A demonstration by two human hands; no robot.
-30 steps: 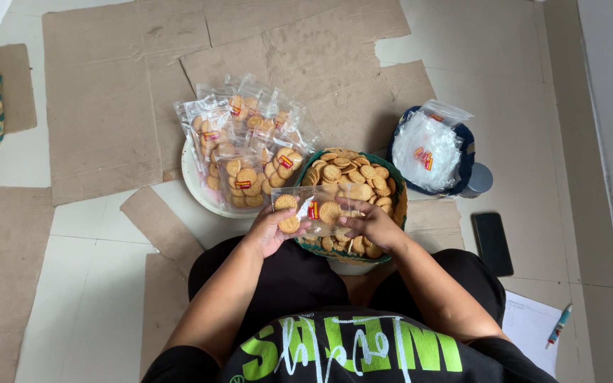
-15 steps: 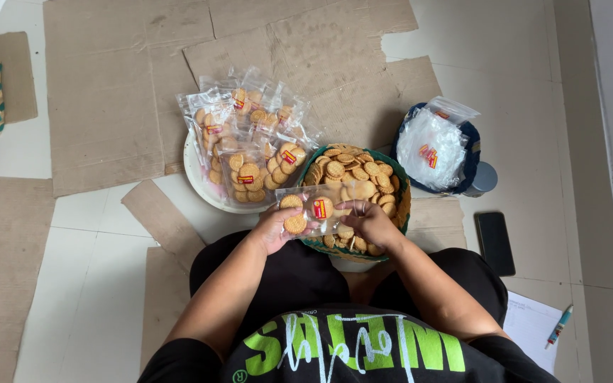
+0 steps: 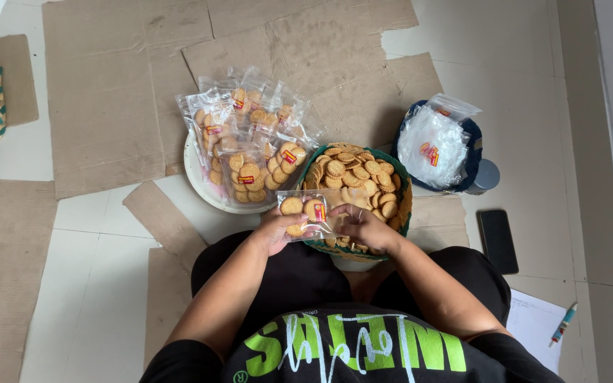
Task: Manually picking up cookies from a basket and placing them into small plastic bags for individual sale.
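Over my lap: both hands on one clear cookie bag (image 3: 305, 213).
Left hand (image 3: 278, 232) pinches its left edge, right hand (image 3: 365, 228) its right, beside the green basket (image 3: 400, 186).

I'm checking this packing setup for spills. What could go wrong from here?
The clear packet is held in the air by the left hand and the right hand; if its mouth is open, which I cannot tell, biscuits might slip out onto the lap. The green basket is heaped with loose biscuits right at the right hand, so a nudge could knock some over the rim. The filled packets are piled high on the white plate and may slide onto the floor.
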